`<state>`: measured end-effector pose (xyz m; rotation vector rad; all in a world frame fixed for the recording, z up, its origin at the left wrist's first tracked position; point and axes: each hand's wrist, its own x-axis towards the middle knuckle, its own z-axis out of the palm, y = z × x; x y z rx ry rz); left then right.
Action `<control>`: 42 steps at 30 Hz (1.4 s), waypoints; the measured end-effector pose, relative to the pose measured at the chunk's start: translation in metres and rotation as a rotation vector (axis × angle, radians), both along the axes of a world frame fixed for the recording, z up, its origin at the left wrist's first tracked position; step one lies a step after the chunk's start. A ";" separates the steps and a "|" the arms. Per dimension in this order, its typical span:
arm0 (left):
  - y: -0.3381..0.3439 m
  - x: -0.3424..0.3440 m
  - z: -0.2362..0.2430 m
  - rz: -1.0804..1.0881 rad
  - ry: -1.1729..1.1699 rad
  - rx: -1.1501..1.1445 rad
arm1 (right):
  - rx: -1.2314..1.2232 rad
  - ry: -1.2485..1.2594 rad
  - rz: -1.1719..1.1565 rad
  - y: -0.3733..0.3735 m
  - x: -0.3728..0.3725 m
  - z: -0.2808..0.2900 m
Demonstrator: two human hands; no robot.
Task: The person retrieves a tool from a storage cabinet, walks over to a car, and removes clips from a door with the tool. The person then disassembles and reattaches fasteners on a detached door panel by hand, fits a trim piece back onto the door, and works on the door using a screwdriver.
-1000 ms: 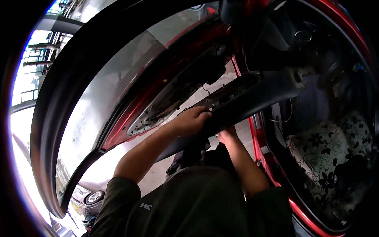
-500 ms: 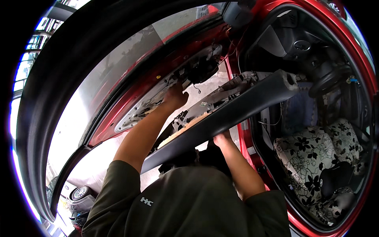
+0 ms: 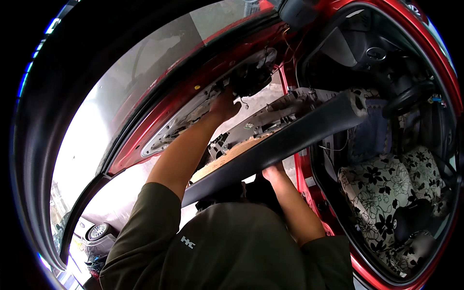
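A detached car door trim panel (image 3: 270, 154), dark along its top with a tan board and grey plastic on its inner side, is tilted between me and the open red door (image 3: 140, 147). My right hand (image 3: 274, 171) grips its near edge from below, the fingertips hidden behind it. My left hand (image 3: 224, 106) reaches past the panel to the door's exposed inner metal frame (image 3: 162, 140), beside the dark mechanism (image 3: 251, 79). Its thumb sticks out; the other fingers are in shadow against the door. A short cable with a connector (image 3: 245, 104) dangles next to that thumb.
To the right is the car's cabin, with a steering wheel (image 3: 411, 99) and a seat in a white, black-flowered cover (image 3: 372, 193). Wires (image 3: 290, 41) run from the door to the body at the hinge side. A car wheel (image 3: 98, 232) shows at lower left.
The view has shifted slightly, so door and panel sit a little further right. My left hand stays at the door frame, and my right hand keeps its grip on the panel.
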<state>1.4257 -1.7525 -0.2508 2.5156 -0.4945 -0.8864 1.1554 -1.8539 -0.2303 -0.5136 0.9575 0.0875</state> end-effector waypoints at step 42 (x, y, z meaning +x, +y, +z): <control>0.062 -0.054 0.117 -0.133 0.952 -0.340 | -0.456 -0.352 0.315 0.054 0.016 0.013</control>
